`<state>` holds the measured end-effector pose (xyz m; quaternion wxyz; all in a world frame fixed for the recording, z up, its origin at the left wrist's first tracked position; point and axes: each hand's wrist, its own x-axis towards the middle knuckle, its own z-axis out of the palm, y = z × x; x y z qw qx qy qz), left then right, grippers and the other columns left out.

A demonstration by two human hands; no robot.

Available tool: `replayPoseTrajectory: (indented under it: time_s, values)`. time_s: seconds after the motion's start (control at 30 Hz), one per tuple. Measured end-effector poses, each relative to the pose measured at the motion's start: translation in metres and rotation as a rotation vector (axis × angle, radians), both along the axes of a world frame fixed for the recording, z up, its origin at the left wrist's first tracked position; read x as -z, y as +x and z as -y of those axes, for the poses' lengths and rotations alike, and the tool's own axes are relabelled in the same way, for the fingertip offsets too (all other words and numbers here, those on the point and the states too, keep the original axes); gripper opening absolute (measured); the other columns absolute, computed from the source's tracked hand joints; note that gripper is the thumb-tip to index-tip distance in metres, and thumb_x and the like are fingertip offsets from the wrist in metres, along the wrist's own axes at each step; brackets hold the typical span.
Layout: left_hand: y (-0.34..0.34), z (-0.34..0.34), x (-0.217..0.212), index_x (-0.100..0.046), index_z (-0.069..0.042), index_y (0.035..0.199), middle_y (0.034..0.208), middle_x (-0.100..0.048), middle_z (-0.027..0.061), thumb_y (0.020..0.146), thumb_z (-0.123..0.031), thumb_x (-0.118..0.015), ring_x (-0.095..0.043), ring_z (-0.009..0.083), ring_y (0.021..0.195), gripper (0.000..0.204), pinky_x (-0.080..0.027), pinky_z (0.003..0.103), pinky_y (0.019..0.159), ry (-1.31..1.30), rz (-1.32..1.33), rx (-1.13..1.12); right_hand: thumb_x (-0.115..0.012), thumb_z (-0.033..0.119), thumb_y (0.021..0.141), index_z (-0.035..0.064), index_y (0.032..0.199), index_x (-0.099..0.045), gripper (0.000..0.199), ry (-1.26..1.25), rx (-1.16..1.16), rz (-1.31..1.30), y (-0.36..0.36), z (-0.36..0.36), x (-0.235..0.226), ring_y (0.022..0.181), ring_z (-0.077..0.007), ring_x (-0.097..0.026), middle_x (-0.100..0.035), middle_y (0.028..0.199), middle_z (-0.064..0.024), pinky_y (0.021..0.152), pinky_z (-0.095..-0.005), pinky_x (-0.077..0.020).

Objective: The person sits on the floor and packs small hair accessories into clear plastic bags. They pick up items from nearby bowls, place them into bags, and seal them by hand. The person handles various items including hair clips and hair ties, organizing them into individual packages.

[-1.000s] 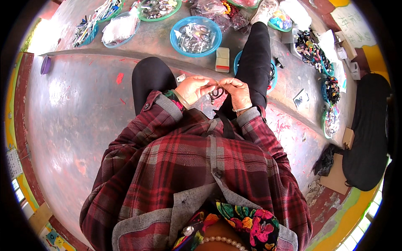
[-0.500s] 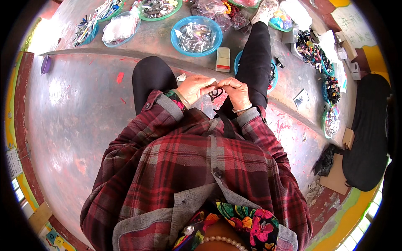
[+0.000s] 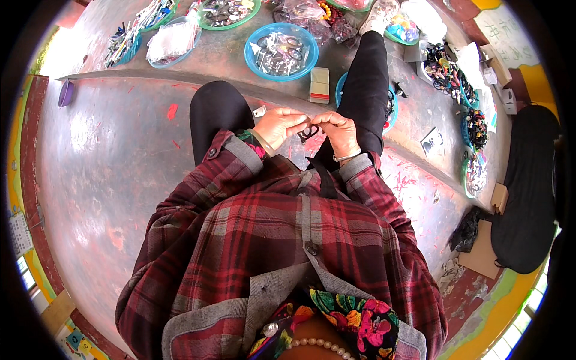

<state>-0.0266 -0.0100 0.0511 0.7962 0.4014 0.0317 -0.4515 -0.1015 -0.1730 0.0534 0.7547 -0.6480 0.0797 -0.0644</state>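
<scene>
Two hands are holding a small dark ring between them.

The left hand and the right hand are meeting over the person's lap, fingers curled shut and pinching the ring from both sides. Just past the hands, a small box is sitting on the floor. Beyond it, a blue bowl is holding small packets. Far off to the right of the right hand, trays of beads are lying on the floor.
</scene>
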Motion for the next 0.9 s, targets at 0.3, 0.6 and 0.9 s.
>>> replayPoseTrajectory:
  time_s: [0.3,0.6,0.9]
  values:
    - [-0.002,0.002,0.001,-0.056,0.008,0.092,0.091,-0.059,0.0134,0.082,-0.005,-0.053,-0.058,0.0198,0.085,0.016,-0.048,0.029,0.08,0.125,0.199,-0.062,-0.059,0.011,0.08,0.0032,0.092,-0.058,0.015,0.159,0.096,-0.118,0.005,0.001,-0.011,0.071,-0.0071,-0.052,-0.059,0.08,-0.0007,0.062,-0.0178,-0.0378]
    - [-0.01,0.006,-0.008,-0.057,0.007,0.089,0.086,-0.059,0.0122,0.082,-0.007,-0.055,-0.059,0.017,0.077,0.016,-0.05,0.027,0.073,0.12,0.243,-0.045,-0.066,0.002,0.072,0.0002,0.071,-0.063,0.003,-0.055,0.01,-0.037,0.002,-0.003,0.006,0.063,-0.0053,-0.05,-0.059,0.069,-0.0003,0.058,-0.0199,-0.0394]
    - [-0.003,-0.004,-0.026,-0.057,0.003,0.096,0.089,-0.06,0.0103,0.086,-0.015,-0.051,-0.059,0.0158,0.081,0.021,-0.049,0.024,0.07,0.116,0.246,0.087,-0.062,0.007,0.077,0.001,0.076,-0.063,0.006,0.101,-0.053,0.029,0.0,0.004,0.002,0.069,-0.0083,-0.051,-0.06,0.072,-0.0019,0.065,-0.0221,-0.0401]
